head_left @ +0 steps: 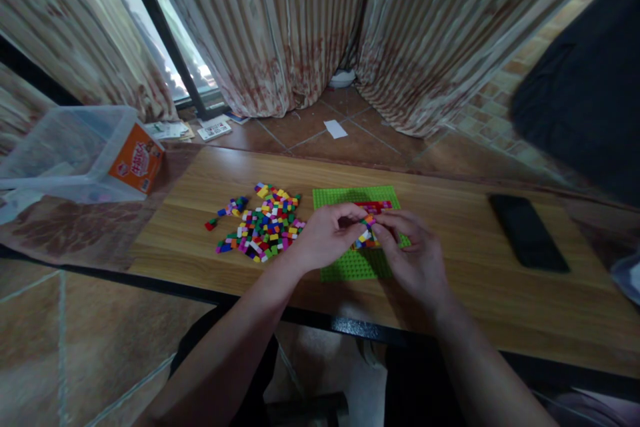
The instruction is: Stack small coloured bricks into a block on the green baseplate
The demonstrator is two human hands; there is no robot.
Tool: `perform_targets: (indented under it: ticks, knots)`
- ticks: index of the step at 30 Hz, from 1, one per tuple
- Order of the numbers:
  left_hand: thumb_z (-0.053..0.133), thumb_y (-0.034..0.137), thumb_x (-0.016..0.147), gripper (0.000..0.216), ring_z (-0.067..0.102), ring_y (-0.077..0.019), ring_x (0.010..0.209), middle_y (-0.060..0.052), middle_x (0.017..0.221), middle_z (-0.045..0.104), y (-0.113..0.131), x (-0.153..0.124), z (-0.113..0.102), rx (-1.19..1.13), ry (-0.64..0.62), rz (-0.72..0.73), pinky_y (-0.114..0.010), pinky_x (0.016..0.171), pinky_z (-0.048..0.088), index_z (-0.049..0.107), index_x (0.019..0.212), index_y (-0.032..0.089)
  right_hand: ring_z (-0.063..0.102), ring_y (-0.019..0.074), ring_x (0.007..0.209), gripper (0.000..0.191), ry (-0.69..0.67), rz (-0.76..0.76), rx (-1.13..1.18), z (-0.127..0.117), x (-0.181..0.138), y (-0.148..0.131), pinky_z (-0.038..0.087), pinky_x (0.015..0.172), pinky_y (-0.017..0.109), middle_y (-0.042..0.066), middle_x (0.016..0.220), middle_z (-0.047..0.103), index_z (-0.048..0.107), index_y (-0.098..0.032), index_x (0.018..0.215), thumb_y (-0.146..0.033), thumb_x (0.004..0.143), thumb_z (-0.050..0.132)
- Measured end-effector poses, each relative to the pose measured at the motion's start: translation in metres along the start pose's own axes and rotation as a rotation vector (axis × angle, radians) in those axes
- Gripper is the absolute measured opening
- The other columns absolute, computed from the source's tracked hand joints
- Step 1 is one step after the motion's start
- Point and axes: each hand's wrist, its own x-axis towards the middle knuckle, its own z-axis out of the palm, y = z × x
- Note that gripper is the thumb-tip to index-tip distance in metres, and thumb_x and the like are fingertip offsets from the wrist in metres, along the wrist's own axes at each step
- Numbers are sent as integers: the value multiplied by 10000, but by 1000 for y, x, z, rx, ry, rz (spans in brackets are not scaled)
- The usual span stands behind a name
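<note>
A green studded baseplate point(350, 265) lies on the wooden table point(460, 293) with a block of small coloured bricks point(374, 207) built on its middle. My left hand point(325, 235) and my right hand point(415, 255) meet over that block, fingers curled and pinched together on the coloured bricks. What sits between the fingertips is too small to name. A loose pile of small coloured bricks point(267, 227) lies on the table just left of the baseplate, beside my left hand.
A black phone point(527, 232) lies flat at the table's right. A clear plastic tub with an orange label point(80, 153) rests at the left on a patterned cloth. Curtains, a window and tiled floor with a paper scrap point(335, 129) are beyond the table.
</note>
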Motion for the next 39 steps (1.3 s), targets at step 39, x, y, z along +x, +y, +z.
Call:
perform_targets:
  ticks: [39]
  knots:
    - [624, 144, 858, 94, 647, -123, 735, -28, 832, 742, -11, 4, 1, 18, 176, -115, -253, 692, 505, 717, 875, 148, 714, 241, 818, 289, -13, 314, -232, -29, 4, 26, 533, 796, 379, 65, 875, 778, 781, -219, 821, -477, 825, 651]
